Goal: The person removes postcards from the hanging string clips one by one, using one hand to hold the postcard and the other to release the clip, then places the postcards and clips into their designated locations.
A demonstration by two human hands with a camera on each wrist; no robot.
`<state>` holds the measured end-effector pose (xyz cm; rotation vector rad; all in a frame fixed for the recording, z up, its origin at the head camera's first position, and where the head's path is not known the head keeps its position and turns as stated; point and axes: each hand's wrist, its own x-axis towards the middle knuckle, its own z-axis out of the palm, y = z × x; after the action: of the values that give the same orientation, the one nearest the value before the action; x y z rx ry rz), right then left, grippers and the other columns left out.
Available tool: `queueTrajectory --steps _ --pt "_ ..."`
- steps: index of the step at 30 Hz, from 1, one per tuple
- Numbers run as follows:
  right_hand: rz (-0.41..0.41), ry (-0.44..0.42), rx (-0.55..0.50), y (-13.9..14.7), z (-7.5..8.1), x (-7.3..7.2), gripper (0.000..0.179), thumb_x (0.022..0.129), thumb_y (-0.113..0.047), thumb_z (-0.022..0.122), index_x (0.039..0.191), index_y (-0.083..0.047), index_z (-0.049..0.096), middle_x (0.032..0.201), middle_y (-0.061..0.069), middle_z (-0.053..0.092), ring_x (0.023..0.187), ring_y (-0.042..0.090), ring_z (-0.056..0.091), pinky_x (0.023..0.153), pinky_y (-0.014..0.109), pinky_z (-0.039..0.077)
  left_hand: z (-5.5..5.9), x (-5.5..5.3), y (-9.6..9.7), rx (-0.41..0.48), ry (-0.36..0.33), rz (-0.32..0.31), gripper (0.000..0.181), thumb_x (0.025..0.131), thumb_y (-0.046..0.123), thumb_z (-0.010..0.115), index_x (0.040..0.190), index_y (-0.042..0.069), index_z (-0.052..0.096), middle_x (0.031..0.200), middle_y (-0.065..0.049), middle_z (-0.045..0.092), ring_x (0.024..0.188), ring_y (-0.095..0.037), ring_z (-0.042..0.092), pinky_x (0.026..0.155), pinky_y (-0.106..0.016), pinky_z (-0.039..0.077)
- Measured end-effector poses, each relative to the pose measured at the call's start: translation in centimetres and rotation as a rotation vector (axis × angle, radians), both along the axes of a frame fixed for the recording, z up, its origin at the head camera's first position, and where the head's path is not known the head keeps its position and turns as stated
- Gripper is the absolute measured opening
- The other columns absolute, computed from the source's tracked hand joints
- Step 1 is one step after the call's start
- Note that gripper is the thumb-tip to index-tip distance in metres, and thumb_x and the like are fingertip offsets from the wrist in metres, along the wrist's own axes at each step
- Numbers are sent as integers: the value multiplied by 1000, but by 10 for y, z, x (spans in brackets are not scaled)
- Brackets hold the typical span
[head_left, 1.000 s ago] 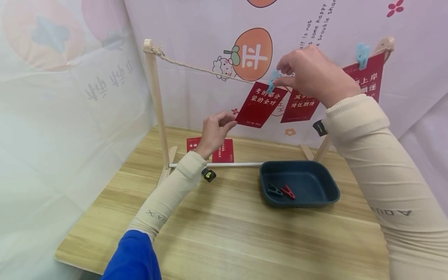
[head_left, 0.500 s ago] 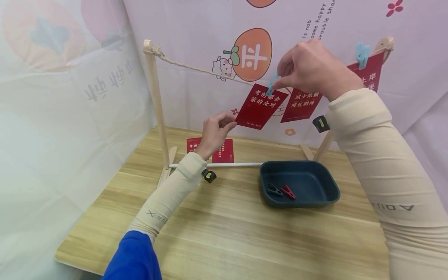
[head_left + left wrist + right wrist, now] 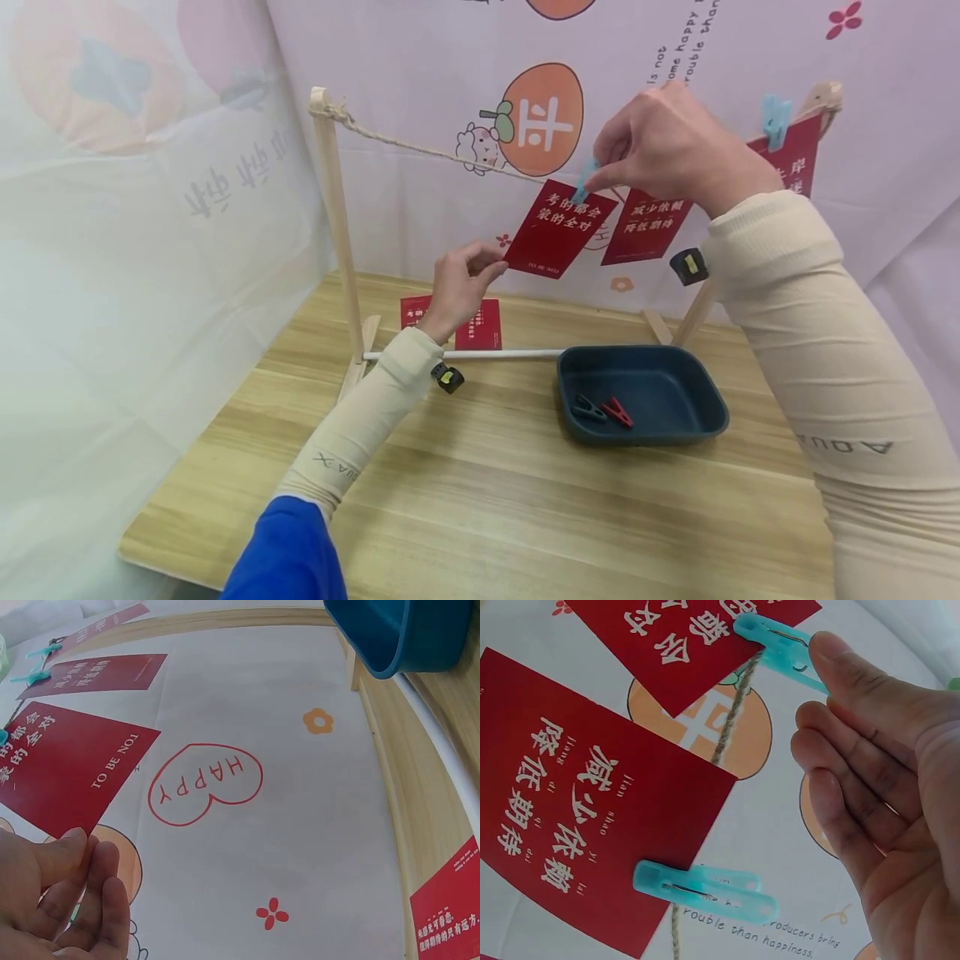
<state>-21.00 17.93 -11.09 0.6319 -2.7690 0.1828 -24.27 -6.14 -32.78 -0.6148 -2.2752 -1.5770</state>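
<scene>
Head | left hand (image 3: 463,286) pinches card (image 3: 557,233) | right hand (image 3: 671,150) pinches clip (image 3: 581,191), part-hides neighbour card (image 3: 645,233) | tub (image 3: 663,387) below

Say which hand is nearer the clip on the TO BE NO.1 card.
Right. The right hand grips the clip at the top edge of the card; the left hand holds its lower corner, below the clip.

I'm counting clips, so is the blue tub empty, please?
Not empty: a green clip and a red clip lie inside the tub.
</scene>
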Motion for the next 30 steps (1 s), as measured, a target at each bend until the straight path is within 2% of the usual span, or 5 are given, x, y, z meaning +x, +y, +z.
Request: queueTrajectory --steps 6,12,21,24,30 --pt "-6 35 -17 2 2 2 28 93 -28 84 104 -3 81 100 21 79 94 31 68 81 40 57 -2 0 -2 5 0 4 16 100 14 73 114 7 76 111 -11 80 99 -22 76 91 -31 63" --pt "-4 86 -35 7 5 5 30 93 -28 84 108 -3 81 104 22 80 94 30 69 72 18 46 -6 0 -4 5 -9 9 15 101 15 72 114 7 76 110 -11 80 100 -26 76 91 -33 63" --pt "20 148 -64 12 7 12 35 91 -32 85 111 -3 81 105 22 80 95 32 72 68 1 34 -9 1 -6 19 -56 10 17 102 17 71 116 7 75 111 -10 79 99 -22 75 90 -32 62" --pt "26 140 -63 14 6 14 35 91 -33 85 111 -3 81 106 22 80 95 31 70 72 10 41 -12 0 -8 21 -65 14 17 102 18 71 116 8 75 111 -9 79 100 -25 75 89 -33 62" --pt "-9 75 -58 19 1 15 41 92 -37 82 116 -4 79 112 21 79 102 35 69 87 47 59 -17 -2 -10 24 -72 28 17 102 18 72 116 8 75 111 -9 79 101 -25 74 92 -35 62"
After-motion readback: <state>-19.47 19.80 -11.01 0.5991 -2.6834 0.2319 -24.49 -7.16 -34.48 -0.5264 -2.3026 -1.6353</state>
